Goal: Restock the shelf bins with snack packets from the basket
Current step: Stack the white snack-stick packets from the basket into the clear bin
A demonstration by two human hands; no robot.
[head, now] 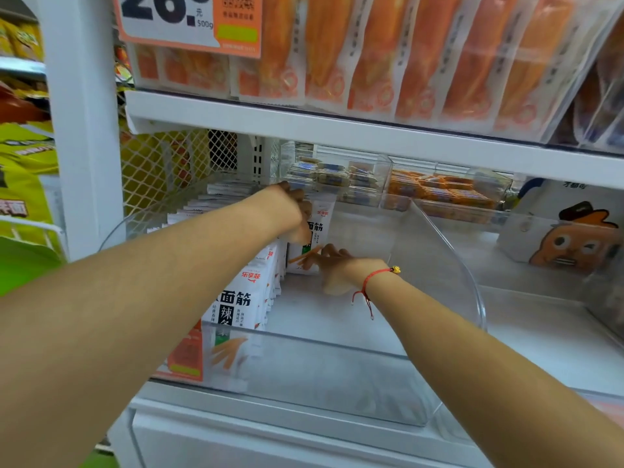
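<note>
A clear plastic shelf bin (pixel 449 265) fills the middle shelf. Along its left side stands a row of white snack packets (pixel 236 298) with black lettering. Deep inside the bin, one white packet (pixel 319 224) stands upright. My left hand (pixel 293 211) grips its top edge. My right hand (pixel 332 265), with a red string bracelet on the wrist, presses against its lower part. The bin's right half holds nothing. The basket is out of view.
The shelf above carries a bin of orange packets (pixel 422 62) with a price tag (pixel 189 21). Behind stand small clear bins of blue-grey packets (pixel 337 177) and orange ones (pixel 442 190). A white box with an orange cartoon figure (pixel 567 238) sits at right. A white upright post (pixel 84 130) stands at left.
</note>
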